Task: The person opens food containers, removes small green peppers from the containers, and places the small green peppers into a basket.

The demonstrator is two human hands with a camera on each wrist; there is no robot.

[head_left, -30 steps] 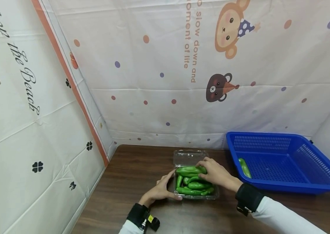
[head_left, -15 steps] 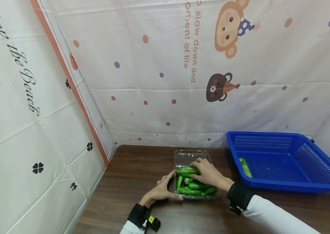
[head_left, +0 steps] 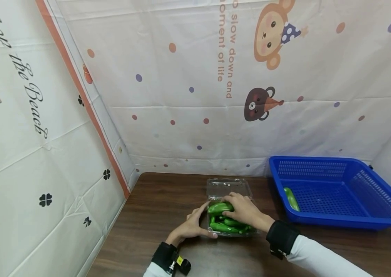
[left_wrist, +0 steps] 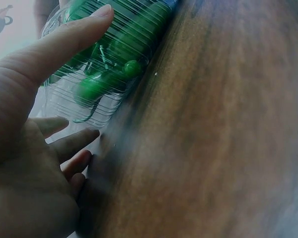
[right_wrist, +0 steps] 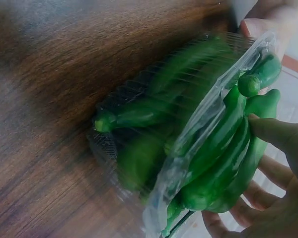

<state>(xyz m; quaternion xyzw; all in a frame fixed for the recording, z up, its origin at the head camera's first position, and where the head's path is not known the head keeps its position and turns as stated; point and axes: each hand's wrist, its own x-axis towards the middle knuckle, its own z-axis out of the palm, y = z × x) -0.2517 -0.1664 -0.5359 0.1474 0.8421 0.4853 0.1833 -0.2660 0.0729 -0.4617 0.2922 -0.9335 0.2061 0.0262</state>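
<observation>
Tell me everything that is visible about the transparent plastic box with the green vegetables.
The clear plastic box is a thin, ribbed clamshell with its hinged lid open and lying flat behind it. It stands on the brown wooden table, left of the blue basket. Inside it lie several glossy green peppers. The left hand rests against its left side, and the right hand holds peppers over it.
</observation>
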